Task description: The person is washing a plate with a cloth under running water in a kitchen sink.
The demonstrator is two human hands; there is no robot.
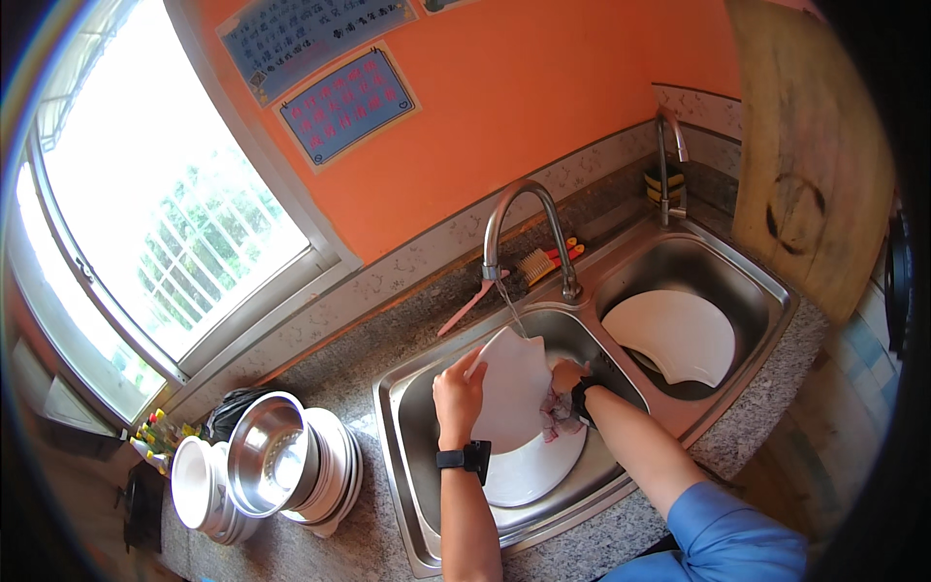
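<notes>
My left hand [460,400] grips the left edge of a white fan-shaped plate [509,393], which stands tilted in the left basin of a stainless steel double sink [396,436]. Beneath it, another white plate [534,476] shows its curved rim. My right hand [567,378] is at the tilted plate's right edge, holding a crumpled, wet-looking cloth [558,418]; its fingers are partly hidden. A thin stream of water falls from the curved faucet [527,185] just behind the plate's upper edge.
More fan-shaped white plates [673,331] lie in the right basin. On the granite counter at left stand a steel bowl [269,451], stacked plates [338,451] and white bowls [193,484]. Brushes [542,265] lie behind the faucet. A wooden board [807,160] leans at right beside a second faucet [663,167].
</notes>
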